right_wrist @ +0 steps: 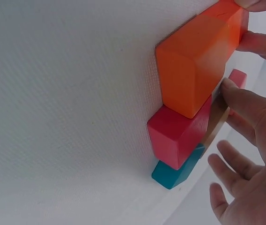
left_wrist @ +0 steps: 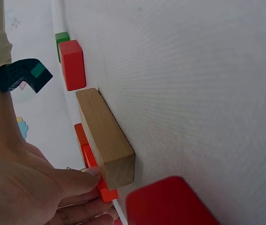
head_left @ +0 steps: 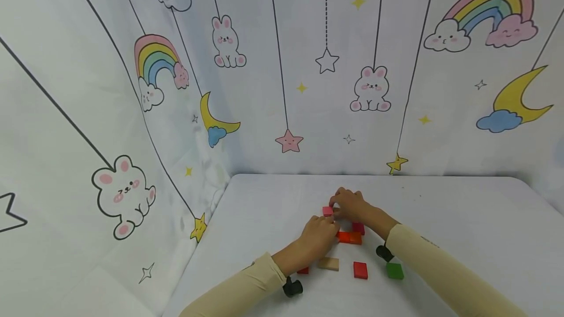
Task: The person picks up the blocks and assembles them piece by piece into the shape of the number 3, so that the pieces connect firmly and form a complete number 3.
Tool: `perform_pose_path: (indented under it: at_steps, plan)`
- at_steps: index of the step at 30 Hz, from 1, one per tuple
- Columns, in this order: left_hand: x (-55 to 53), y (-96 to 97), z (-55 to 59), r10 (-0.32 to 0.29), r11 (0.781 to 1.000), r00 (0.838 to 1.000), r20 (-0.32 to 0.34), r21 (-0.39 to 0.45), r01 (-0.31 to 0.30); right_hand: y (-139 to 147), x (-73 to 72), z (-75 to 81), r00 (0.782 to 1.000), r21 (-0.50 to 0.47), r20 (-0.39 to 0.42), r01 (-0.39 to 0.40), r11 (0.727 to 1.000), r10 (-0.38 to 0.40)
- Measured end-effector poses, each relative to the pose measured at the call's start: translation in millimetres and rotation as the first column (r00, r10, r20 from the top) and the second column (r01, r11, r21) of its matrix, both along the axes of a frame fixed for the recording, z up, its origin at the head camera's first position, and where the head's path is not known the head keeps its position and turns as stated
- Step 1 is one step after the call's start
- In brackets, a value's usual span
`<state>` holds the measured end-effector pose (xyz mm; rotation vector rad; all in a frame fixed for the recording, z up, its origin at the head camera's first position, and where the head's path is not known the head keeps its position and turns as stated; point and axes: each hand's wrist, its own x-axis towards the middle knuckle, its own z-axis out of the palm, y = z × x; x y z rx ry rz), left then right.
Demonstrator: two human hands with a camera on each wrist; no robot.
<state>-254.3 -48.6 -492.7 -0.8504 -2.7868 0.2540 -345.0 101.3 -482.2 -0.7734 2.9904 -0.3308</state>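
Pinching a red-orange block (head_left: 343,237) between thumb and finger of the left hand (head_left: 318,237) — at 3 o'clock from the palm in the head view, end to end with an orange block (head_left: 355,238) along a 9-to-3 o'clock line. At the right hand (head_left: 351,204), thumb and index near each other, other fingers loosely spread; cannot tell whether pinching or only touching. Just beside those fingertips, between 8 and 9 o'clock from the right hand: a pink block (head_left: 327,211) — with the right hand as the nearer one, and the left near too, toward 7 o'clock from it. In the right wrist view, close by the right hand: a brown block (right_wrist: 216,117), a teal block (right_wrist: 172,174) and a crimson block (right_wrist: 176,134).
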Motion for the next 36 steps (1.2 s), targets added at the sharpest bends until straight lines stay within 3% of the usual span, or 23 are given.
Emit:
perform_pose_path:
  at_steps: [22,29,36]
  plan:
    - [0.8,-0.2,1.1,-0.013,1.0,1.0,-0.002,0.011,0.013,2.8,4.0,2.6,1.0,-0.001,0.01,-0.005,1.0,0.005]
    - [2.2,0.0,4.4,-0.015,1.0,1.0,-0.025,0.001,0.015,14.0,8.5,8.5,1.0,-0.009,-0.011,-0.002,1.0,0.002]
    - [3.1,-0.8,6.1,-0.004,1.0,1.0,0.01,-0.001,0.004,34.6,16.5,15.7,1.0,-0.029,-0.017,0.002,1.0,-0.002]
